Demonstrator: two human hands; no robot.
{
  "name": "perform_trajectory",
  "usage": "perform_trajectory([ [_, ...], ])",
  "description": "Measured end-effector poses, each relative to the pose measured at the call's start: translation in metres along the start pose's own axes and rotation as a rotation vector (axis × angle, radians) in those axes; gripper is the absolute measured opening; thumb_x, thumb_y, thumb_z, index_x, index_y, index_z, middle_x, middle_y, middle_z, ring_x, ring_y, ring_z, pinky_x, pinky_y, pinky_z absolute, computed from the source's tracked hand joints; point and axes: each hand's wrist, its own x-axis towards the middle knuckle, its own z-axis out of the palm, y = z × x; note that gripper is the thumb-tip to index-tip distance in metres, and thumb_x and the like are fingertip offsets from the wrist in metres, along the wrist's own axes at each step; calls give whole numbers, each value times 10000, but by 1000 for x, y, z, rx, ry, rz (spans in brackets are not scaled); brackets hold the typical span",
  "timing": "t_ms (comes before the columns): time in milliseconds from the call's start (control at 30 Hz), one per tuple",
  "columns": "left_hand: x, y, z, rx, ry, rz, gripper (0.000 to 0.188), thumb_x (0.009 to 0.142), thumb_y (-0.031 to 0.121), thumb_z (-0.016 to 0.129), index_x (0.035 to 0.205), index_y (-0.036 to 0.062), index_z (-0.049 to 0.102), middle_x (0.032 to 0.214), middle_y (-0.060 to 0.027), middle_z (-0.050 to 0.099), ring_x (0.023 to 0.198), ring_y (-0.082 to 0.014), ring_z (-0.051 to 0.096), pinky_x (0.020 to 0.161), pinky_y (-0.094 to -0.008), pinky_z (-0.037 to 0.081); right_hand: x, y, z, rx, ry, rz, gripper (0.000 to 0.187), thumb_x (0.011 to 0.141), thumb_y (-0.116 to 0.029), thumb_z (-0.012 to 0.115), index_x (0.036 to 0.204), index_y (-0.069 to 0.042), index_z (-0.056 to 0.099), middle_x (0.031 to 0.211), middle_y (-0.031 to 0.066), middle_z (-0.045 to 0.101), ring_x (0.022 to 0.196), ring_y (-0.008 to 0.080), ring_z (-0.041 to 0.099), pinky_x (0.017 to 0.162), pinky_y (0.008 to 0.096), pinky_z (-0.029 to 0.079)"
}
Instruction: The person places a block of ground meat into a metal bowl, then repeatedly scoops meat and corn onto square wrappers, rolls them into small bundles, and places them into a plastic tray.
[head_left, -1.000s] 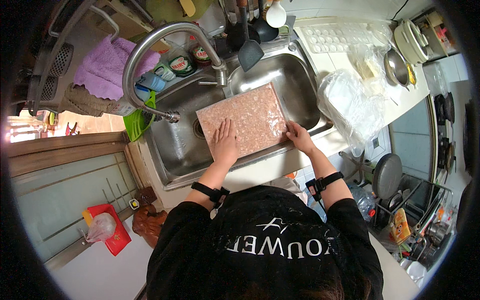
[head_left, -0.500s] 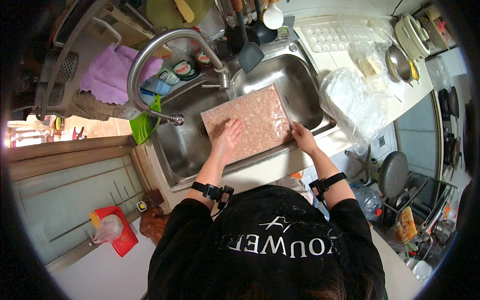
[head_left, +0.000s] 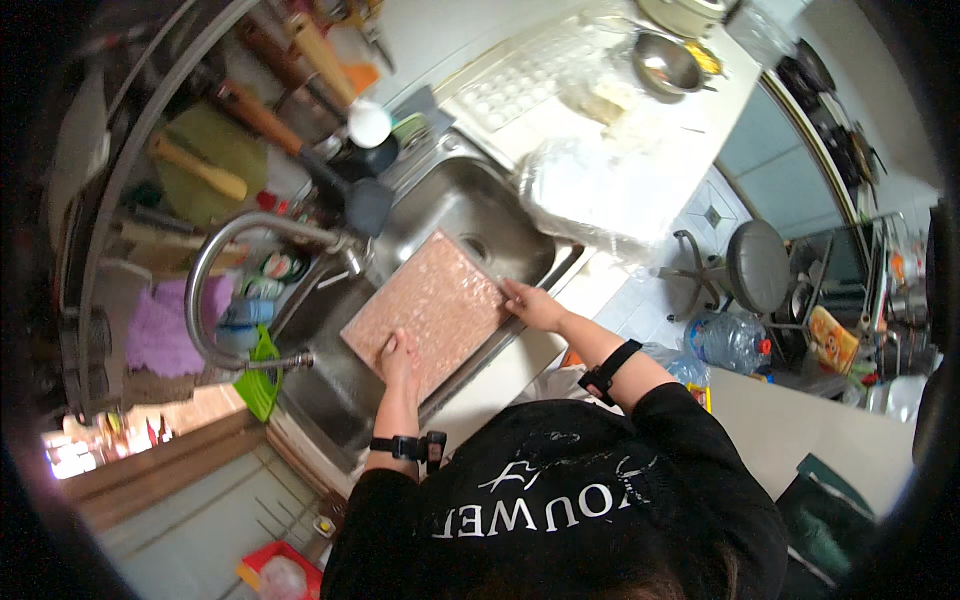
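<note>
A flat rectangular slab [head_left: 432,308], pink and mottled with a glossy film-like surface, is tilted over the double-bowl steel sink. It looks like a flat pack of minced meat, though its kind is not certain. My left hand [head_left: 399,362] is closed at its near left edge, with part of the hand over the top face. My right hand [head_left: 530,303] pinches the right edge near the corner. The slab spans the divider and hides part of both bowls, including the left bowl [head_left: 325,400]. Its underside is out of sight.
The curved faucet [head_left: 200,290] arches at the left, beside a purple cloth [head_left: 180,322] and a green plastic item [head_left: 262,372]. A black spatula [head_left: 368,205] hangs over the sink's back rim. Right of the sink lie clear plastic bags [head_left: 590,195] and a steel bowl [head_left: 668,65].
The view has turned, so the counter on the right shows more. My left hand has gone from lying flat on the slab to curling at its near left edge; the right hand keeps its pinch.
</note>
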Motion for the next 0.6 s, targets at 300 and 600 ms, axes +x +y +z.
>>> perform_trajectory([
  [300,12,-8,-14,291,201,168,223,943,228,570,925,6,584,759,-29,532,648,-155,536,575,-276,448,-16,-8,-21,2,-160,-149,609,916,-143,515,1452,-12,257,1303,237,501,1163,381,523,986,399,417],
  [600,-31,1,19,589,258,548,530,784,-63,512,1306,-20,425,1238,-159,497,1154,-267,505,988,-357,392,-97,44,-67,12,-56,-331,242,836,-85,514,1028,-62,659,874,140,675,827,289,644,753,403,493],
])
